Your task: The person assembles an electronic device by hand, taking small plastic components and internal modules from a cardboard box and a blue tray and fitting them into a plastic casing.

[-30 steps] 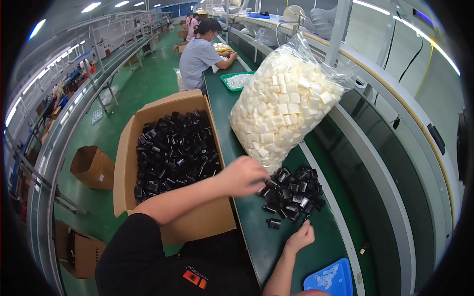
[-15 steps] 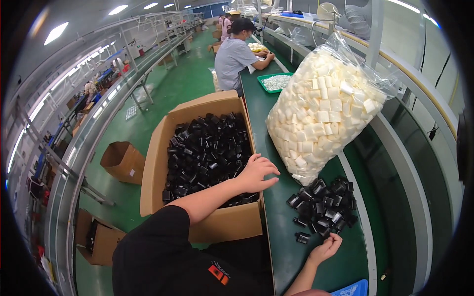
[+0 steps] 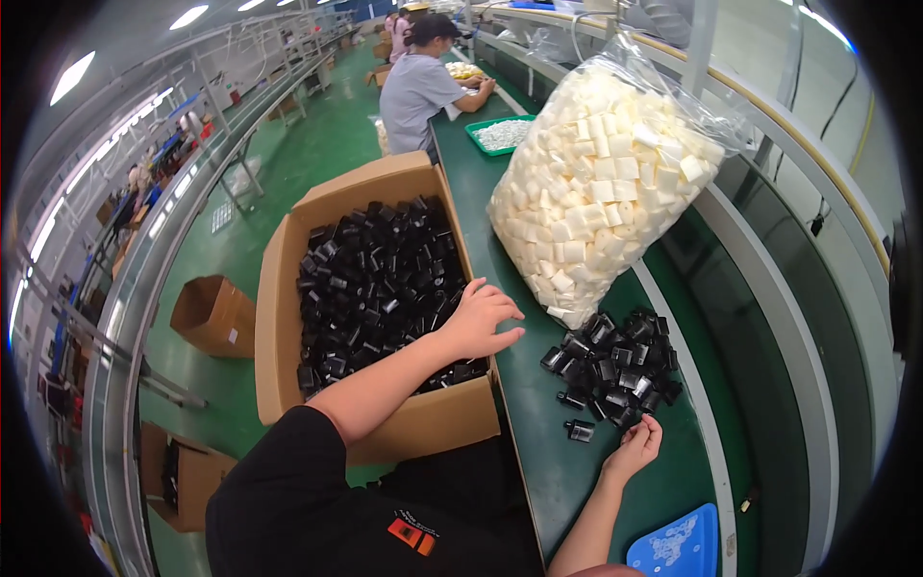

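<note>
My left hand [image 3: 481, 319] is over the right edge of a cardboard box [image 3: 442, 420], fingers spread and holding nothing. The box is filled with small black plastic parts [image 3: 380, 279]. At the near edge of a heap of the same black parts [image 3: 620, 370] on the green worktop is my right hand [image 3: 635, 452]. Its fingers are curled together against the heap, and whatever they pinch is hidden. One black part [image 3: 579, 430] lies slightly apart, left of that hand. Behind the heap leans a large clear bag of cream-white pieces [image 3: 606, 183].
A blue tray [image 3: 678, 543] with small clear rings lies at the worktop's near end. Farther along are a green tray [image 3: 500, 135] of white bits and a seated co-worker [image 3: 413, 101]. Cardboard boxes [image 3: 213, 317] stand on the floor to the left. A metal rail edges the right side.
The view has shifted, bringing more of the blue tray into sight. My left hand stays over the box edge with its fingers apart. My right hand remains at the heap's near edge.
</note>
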The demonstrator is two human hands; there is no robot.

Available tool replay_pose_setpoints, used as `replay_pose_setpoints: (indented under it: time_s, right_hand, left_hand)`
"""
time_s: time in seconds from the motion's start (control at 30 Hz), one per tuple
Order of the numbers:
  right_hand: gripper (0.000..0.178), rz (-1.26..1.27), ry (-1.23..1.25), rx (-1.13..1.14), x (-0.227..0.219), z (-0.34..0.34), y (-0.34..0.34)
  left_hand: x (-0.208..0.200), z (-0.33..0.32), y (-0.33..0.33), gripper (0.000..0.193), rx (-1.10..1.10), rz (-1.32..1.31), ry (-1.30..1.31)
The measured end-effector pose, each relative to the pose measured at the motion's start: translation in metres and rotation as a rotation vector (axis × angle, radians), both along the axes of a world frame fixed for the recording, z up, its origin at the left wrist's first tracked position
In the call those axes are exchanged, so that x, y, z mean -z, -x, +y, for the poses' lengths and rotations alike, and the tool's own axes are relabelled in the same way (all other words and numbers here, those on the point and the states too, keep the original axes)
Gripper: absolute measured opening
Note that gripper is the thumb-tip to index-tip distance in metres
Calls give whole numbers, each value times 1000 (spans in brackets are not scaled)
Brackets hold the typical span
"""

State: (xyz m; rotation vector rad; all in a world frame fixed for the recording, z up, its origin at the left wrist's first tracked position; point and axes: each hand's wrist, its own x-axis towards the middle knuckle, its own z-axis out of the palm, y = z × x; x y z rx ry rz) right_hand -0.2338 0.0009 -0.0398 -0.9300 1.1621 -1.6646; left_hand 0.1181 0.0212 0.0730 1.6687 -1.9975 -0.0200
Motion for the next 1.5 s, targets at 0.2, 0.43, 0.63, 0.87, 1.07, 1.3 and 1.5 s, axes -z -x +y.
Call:
replay_pose_setpoints:
  time_s: [0.2, 0.43, 0.63, 0.87, 1.07, 1.3, 1.5]
  right_hand:
    - [14, 35, 18, 35, 1, 0, -3]
    - [13, -6, 14, 48, 5, -3, 0]
    - [22, -121, 89, -35, -3, -2, 7]
    - [21, 216, 130, 175, -8, -1, 4]
    - [21, 242, 203, 268, -13, -4, 11]
    - [22, 121, 94, 350, -12, -1, 18]
    - [20, 164, 112, 423, -15, -1, 19]
  left_hand:
    - [1, -5, -7, 27, 28, 23, 29]
    - [-6, -9, -12, 27, 6, 16, -1]
    - [-27, -4, -2, 32, -4, -116, -115]
    - [-54, -2, 27, 35, 127, -37, -299]
    - [-39, -29, 30, 36, 30, -74, -242]
    - [-43, -23, 47, 37, -43, -175, -401]
    - [-42, -23, 49, 37, -22, -71, -386]
